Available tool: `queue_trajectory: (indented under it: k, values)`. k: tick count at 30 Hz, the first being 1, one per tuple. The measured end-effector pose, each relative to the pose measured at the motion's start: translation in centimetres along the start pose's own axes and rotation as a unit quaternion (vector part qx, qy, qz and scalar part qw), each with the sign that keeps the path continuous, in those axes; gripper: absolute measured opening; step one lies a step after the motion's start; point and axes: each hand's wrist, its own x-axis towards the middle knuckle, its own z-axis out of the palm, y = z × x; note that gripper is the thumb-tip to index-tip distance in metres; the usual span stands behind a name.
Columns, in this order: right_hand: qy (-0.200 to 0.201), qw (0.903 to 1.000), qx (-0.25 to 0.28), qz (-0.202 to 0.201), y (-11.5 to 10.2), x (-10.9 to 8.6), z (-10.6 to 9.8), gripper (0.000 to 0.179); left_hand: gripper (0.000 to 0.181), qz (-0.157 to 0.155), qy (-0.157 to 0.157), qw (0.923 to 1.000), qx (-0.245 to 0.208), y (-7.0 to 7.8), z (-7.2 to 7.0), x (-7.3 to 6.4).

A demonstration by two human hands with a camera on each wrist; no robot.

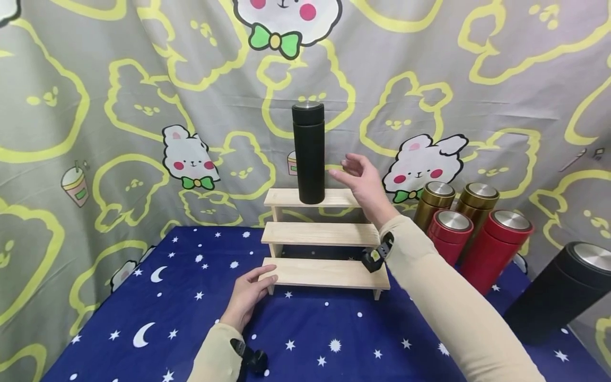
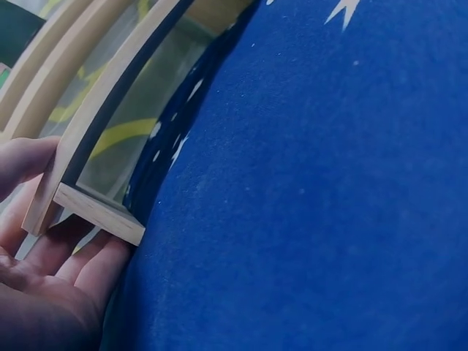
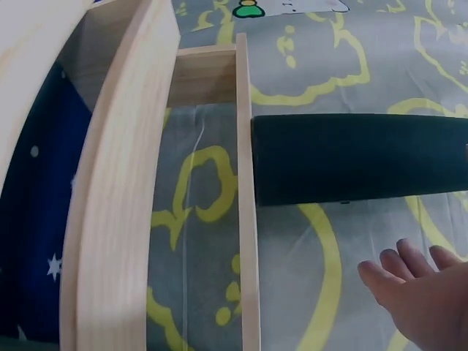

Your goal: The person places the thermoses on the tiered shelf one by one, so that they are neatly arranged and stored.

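Observation:
A tall black thermos bottle (image 1: 309, 154) with a silver-topped lid stands upright on the top step of a three-step wooden display rack (image 1: 320, 233). To its right my right hand (image 1: 365, 185) is raised, fingers parted and holding nothing. In the right wrist view a gap shows between that hand (image 3: 431, 300) and the bottle (image 3: 358, 157). My left hand (image 1: 250, 292) grips the left end of the lowest step. The left wrist view shows its thumb on the plank (image 2: 110, 80) and the other fingers underneath, by the short leg (image 2: 99, 212).
On the right stand two gold thermos bottles (image 1: 477, 197), two red ones (image 1: 501, 244) and another black one (image 1: 558, 297), close to my right forearm. A dark blue cloth (image 1: 191, 297) with stars and moons covers the table. A patterned grey curtain (image 1: 229, 106) hangs right behind the rack.

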Motion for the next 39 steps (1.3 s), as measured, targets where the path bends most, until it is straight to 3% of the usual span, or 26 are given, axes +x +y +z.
queue_trajectory:
  k: [9, 39]
  values:
    - [-0.029, 0.9986, -0.039, 0.017, 0.1, -3.4, -2.3, 0.065, 0.033, 0.0, 0.002, 1.0, 0.001, 0.0, -0.1, 0.1]
    - [-0.03, 0.9981, -0.053, -0.012, 0.3, -11.8, -7.3, 0.052, 0.038, -0.005, -0.01, 0.9999, 0.011, 0.1, -0.2, -0.1]
